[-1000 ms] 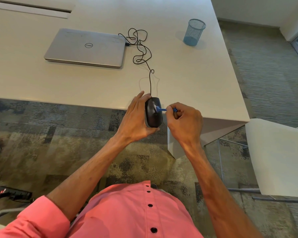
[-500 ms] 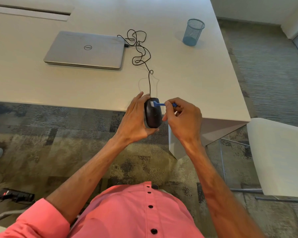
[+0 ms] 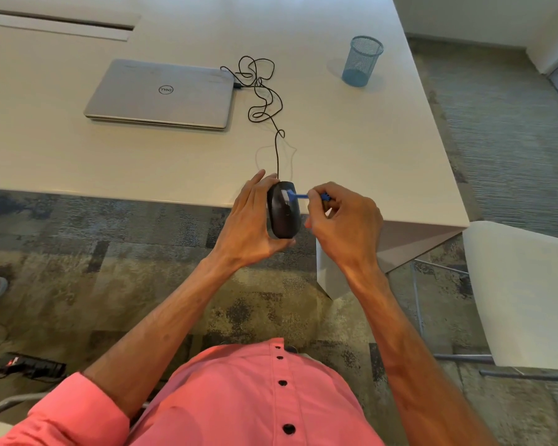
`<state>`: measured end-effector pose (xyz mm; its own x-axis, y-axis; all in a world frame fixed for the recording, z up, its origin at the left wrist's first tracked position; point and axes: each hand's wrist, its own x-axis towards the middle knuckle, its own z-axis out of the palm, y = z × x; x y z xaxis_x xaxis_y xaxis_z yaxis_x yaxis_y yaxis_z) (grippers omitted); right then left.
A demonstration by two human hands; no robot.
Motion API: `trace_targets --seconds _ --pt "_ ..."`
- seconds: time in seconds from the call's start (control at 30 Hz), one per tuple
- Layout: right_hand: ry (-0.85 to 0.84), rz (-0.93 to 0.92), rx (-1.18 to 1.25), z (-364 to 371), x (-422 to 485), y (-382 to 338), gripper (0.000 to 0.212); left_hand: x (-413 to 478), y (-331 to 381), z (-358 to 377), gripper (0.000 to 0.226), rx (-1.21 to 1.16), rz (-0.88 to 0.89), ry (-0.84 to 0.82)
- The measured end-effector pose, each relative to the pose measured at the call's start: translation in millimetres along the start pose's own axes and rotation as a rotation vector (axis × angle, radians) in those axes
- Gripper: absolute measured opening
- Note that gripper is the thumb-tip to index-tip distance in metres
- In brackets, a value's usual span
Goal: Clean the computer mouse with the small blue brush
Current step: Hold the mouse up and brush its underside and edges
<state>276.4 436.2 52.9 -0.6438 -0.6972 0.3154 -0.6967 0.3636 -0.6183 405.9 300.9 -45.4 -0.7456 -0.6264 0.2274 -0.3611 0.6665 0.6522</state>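
The brushing step is in hand: the left hand curls around the black, glossy computer mouse and holds it at the near edge of the surface. The small blue brush touches its far end, pinched by the right hand; next, I think, come short light strokes toward the near end.

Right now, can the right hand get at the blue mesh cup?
Probably, with a stretch: only bare table lies between the right hand and the mesh cup, but it is busy pinching the brush.
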Motion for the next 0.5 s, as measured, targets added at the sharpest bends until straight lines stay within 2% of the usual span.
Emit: trace_targets --seconds 0.1,0.4,0.5 --pt "0.025 -0.038 -0.02 5.7 0.8 -4.4 0.019 0.1 -0.5 0.2 0.127 0.017 0.016 0.005" --pt "-0.128 -0.085 -0.231 0.0 -2.7 -1.6 0.036 -2.4 -1.9 0.3 0.118 0.039 0.017 0.053" --pt "-0.107 -0.07 -0.139 -1.1 -4.1 -0.4 0.032 -2.3 -1.9 -1.0 0.118 0.04 0.03 0.052"
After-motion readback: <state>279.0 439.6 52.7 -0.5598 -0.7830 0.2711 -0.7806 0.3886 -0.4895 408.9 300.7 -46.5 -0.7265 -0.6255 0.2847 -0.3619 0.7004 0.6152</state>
